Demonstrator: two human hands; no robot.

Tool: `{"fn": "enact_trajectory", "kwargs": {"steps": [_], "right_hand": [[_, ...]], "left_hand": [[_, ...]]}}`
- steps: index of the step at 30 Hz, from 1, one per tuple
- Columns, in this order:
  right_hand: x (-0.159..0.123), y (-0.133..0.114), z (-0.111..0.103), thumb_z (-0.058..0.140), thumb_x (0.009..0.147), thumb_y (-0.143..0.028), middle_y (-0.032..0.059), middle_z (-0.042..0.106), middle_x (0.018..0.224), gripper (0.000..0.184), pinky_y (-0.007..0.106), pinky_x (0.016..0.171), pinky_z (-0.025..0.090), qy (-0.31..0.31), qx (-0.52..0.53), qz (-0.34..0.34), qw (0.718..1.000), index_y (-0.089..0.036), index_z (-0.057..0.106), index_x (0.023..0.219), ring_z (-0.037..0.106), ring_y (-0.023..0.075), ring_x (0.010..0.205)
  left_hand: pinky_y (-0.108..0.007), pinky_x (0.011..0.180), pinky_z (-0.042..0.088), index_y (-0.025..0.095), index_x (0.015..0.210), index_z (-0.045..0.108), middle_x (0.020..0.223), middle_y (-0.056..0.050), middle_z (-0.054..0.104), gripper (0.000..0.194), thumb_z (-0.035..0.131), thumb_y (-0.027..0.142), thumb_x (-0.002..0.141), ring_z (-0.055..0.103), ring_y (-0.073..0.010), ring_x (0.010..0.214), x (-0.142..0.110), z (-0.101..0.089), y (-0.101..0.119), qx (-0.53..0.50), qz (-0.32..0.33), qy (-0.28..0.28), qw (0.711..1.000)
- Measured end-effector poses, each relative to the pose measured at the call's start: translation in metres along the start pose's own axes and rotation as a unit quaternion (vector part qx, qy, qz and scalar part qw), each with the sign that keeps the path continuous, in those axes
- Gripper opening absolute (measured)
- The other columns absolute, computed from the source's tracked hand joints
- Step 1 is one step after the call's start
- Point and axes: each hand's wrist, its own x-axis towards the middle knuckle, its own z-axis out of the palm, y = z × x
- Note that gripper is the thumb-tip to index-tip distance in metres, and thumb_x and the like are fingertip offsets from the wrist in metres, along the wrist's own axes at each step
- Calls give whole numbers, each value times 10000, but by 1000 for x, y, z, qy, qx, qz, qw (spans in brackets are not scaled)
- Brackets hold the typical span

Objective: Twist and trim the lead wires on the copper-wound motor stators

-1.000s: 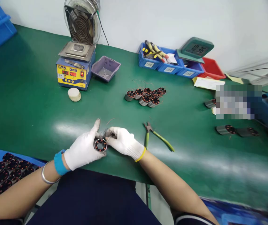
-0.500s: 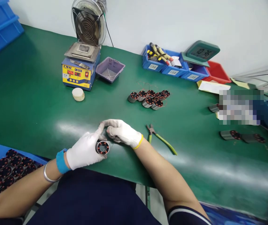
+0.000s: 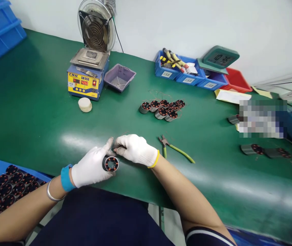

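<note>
Since half a second ago, the forefinger of the right hand [image 3: 135, 149] has been drawn back from the thumb tip of the left hand [image 3: 89, 168] and curled in. One coil [image 3: 105, 164] is gripped by the left hand near the front edge of the green bench [image 3: 46, 126]. The right fingertips are bent just beside it; whether any wire is pinched there cannot be told. Pliers [image 3: 164, 140] are left lying open to the right.
</note>
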Motion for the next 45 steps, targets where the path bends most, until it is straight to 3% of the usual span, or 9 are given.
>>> {"fn": "enact_trajectory", "kwargs": {"steps": [5,15,19,24,26,30,34,39,45], "right_hand": [[9,2,15,527,860,-307,19,708,921,179,266,610,353,16,-63,-27,998,-240,675,937,614,179,778],[-59,0,14,611,804,-298,5,696,909,182,260,640,399,26,98,142,985,-253,667,971,617,163,783],[-40,-9,9,720,684,-317,20,653,1016,270,267,674,438,101,221,107,964,-234,664,935,605,170,842],[-11,-13,19,548,799,-318,-12,579,641,159,251,543,420,129,430,72,891,-183,559,715,518,116,558],[-16,-8,22,548,809,-301,24,635,752,140,269,580,453,185,404,72,893,-181,567,740,563,132,618],[-50,-3,26,602,814,-217,93,659,1056,98,338,809,489,347,151,-29,925,-189,604,908,620,203,963],[-74,-11,41,608,819,-218,77,696,1024,177,334,828,481,190,-20,-145,971,-195,615,994,630,215,961],[-73,-22,46,581,844,-275,19,679,842,86,284,630,423,54,-87,10,995,-212,633,872,626,178,739],[-66,-34,17,513,917,-378,37,635,1122,289,274,517,317,-5,-159,97,982,-266,567,1178,640,179,763]], "left_hand": [[-376,821,523,176,1506,63,1056,-55,688,988,665,292,731,650,-261,943,-1,-1,1,0,14,6,1000],[-378,834,510,164,1497,84,1049,-68,706,977,661,294,720,659,-262,941,0,-3,-3,58,31,13,998],[-375,862,502,140,1498,106,1072,-81,701,979,666,298,710,650,-267,987,0,-4,-2,56,1,9,998],[-358,864,505,144,1501,103,1113,-94,689,973,653,301,713,658,-260,997,0,-6,-1,51,-16,8,999],[-372,868,506,153,1502,87,1099,-85,696,985,657,306,713,658,-265,996,-1,-5,-3,51,1,9,999],[-394,845,510,163,1505,43,1075,-72,703,1011,657,293,712,657,-272,969,-2,0,-9,65,51,32,996],[-363,795,514,168,1504,35,1031,-54,703,962,625,277,752,665,-241,894,-2,0,-11,64,70,38,995],[-353,812,506,155,1501,78,1044,-70,704,930,624,303,763,665,-240,916,0,-5,-6,59,58,14,996],[-373,824,508,163,1503,63,1039,-62,705,968,638,268,731,660,-245,926,-1,-4,-7,64,56,28,996]]}}
